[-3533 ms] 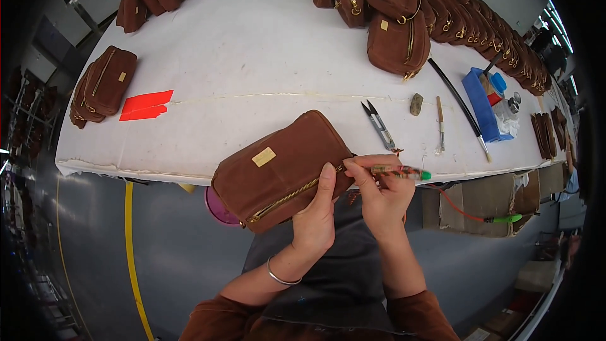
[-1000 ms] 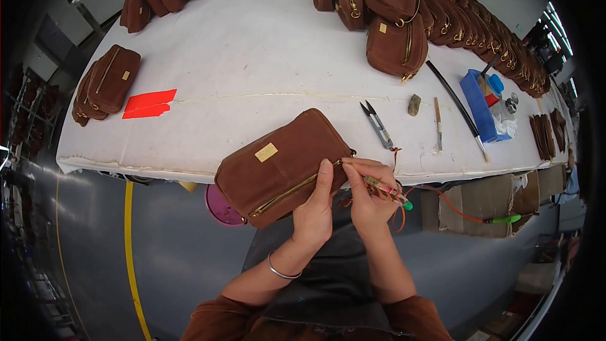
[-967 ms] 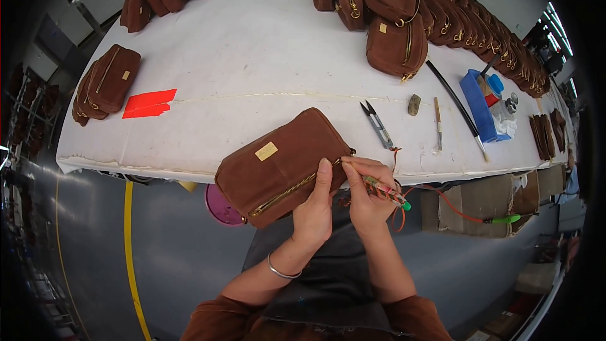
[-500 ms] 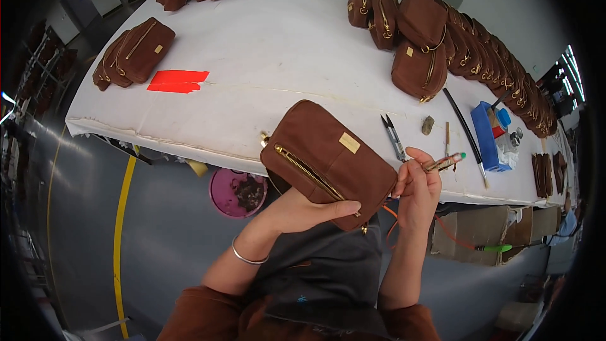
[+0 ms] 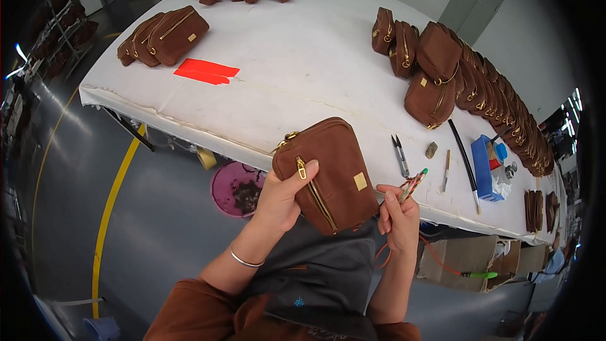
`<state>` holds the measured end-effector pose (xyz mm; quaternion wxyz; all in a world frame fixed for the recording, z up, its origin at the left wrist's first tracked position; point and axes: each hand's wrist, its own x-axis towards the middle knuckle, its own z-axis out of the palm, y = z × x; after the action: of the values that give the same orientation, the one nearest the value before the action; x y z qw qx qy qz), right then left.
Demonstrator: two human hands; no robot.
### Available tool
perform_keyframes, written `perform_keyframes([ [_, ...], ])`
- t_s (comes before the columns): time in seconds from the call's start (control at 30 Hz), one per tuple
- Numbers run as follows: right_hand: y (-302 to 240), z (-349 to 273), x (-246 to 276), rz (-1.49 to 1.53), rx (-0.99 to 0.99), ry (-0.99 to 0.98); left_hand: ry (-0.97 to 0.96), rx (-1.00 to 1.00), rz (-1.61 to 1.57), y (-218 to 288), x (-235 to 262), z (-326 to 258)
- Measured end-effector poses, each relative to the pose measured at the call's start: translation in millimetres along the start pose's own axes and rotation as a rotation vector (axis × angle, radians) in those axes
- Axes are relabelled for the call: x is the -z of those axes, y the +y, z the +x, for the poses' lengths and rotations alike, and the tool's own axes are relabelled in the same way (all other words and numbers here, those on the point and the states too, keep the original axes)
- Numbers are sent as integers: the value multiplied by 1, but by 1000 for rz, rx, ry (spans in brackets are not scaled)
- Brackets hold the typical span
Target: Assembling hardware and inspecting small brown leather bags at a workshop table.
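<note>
My left hand [image 5: 282, 199] is closed around the left side of a brown zippered pouch [image 5: 338, 177], which is tilted over the table's near edge. Its thumb lies on the front, against the gold zipper pull [image 5: 302, 168]. A small gold label [image 5: 360, 181] sits on the pouch's right side. Close to the pouch's lower right corner, my right hand [image 5: 399, 220] pinches a slim tool [image 5: 413, 184] with a striped shaft and a green end. Its fingertips are near the pouch's edge; whether they touch it, I cannot tell.
On the white table [image 5: 297, 57] lie snips [image 5: 401, 156], a small stone-like lump [image 5: 431, 149], a thin stick [image 5: 446, 170] and a long black brush [image 5: 464, 164]. A blue bin [image 5: 485, 170] stands beside rows of brown pouches [image 5: 499, 101]. Below are a pink basin [image 5: 221, 192] and a cardboard box [image 5: 457, 262].
The pouch has turned clockwise and is more upright. My left thumb has gone from the zipper's lower end to its pull. My right hand has dropped slightly, the tool still in it.
</note>
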<state>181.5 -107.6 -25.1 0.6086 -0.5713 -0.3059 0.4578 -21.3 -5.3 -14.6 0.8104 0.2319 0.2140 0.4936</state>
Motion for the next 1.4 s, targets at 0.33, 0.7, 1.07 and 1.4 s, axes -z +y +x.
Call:
perform_keyframes([
  [0.33, -1, -9, 4, 29, -81, -2, -110, 78, 30, 12, -1, -21],
  [0.7, -41, 30, 31, -238, 52, 65, -284, 174, -12, 21, 7, -34],
  [1.07, -53, 8, -3, 147, 247, -91, -338, 320, 192, 37, 0, -5],
  [1.4, -50, 25, -44, 82, 278, -99, -455, 461, 503, 29, 0, 57],
])
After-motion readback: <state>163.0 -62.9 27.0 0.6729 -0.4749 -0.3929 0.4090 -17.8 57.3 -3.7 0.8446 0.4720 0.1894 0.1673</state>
